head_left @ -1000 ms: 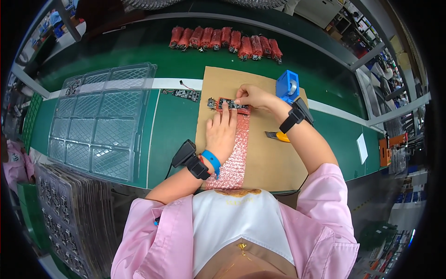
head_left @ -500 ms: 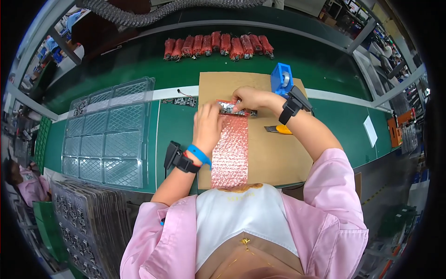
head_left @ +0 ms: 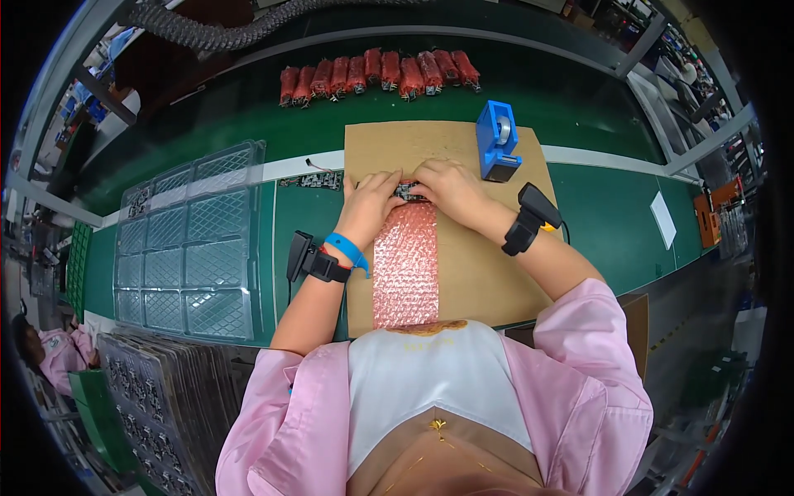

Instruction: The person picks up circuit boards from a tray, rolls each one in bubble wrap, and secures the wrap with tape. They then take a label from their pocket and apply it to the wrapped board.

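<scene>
A strip of pink bubble wrap (head_left: 405, 269) lies lengthwise on a brown cardboard sheet (head_left: 488, 285). At its far end sits a small circuit board (head_left: 408, 193). My left hand (head_left: 370, 202) grips the board's left side, fingers curled over it. From the right, my right hand (head_left: 447, 190) closes on the other side of the same board, its fingertips partly hiding it. Another circuit board (head_left: 318, 180) with a short wire lies on the bench just left of the cardboard, beyond my left hand.
A blue tape dispenser (head_left: 498, 142) stands at the cardboard's far right. Several red-wrapped bundles (head_left: 390, 70) line the back. Clear plastic trays (head_left: 194, 244) lie at left, with a stack of trays (head_left: 165, 405) below. A yellow-handled cutter (head_left: 547, 227) is mostly hidden behind my right wrist.
My right hand has shifted from across the board's top to its right side, with the fingers drawn in. My right wrist now covers most of the cutter. The whole view has shifted slightly.
</scene>
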Demonstrator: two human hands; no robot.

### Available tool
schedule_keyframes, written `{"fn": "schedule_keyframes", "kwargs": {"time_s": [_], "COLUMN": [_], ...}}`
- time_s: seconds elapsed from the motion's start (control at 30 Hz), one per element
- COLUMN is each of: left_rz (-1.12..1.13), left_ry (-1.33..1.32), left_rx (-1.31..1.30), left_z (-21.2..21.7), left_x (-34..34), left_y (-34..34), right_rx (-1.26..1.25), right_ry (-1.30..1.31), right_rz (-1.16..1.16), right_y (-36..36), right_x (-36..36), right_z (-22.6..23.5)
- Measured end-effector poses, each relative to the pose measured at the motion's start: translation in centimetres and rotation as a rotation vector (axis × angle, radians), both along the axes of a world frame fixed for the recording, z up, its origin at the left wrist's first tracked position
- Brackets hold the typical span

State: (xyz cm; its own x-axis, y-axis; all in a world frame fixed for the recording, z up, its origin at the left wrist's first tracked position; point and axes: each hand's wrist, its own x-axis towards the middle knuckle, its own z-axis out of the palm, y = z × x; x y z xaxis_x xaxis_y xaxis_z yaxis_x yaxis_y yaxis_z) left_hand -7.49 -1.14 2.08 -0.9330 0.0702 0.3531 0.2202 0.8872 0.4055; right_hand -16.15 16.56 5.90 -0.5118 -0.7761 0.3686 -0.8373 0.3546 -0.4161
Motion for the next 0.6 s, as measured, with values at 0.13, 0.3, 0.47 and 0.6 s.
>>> {"fn": "schedule_keyframes", "kwargs": {"time_s": [0.13, 0.3, 0.47, 0.6], "left_rz": [0.006, 0.011, 0.017, 0.017], "left_ry": [0.018, 0.029, 0.052, 0.056], "left_rx": [0.015, 0.019, 0.014, 0.012], "left_z": [-0.3, -0.4, -0.5, -0.6], "left_x": [0.2, 0.2, 0.2, 0.2], "left_y": [0.2, 0.0, 0.2, 0.2], "right_rx": [-0.076, -0.029, 0.122, 0.032], "right_ry": [-0.026, -0.355, -0.431, -0.327], "right_rz": [-0.111, -0.302, -0.348, -0.211], "right_y": [-0.2, -1.1, -1.0, -0.5], "right_x": [-0.2, -0.3, -1.2, -0.9], "right_z": [-0.8, -0.2, -0.4, 0.0]}}
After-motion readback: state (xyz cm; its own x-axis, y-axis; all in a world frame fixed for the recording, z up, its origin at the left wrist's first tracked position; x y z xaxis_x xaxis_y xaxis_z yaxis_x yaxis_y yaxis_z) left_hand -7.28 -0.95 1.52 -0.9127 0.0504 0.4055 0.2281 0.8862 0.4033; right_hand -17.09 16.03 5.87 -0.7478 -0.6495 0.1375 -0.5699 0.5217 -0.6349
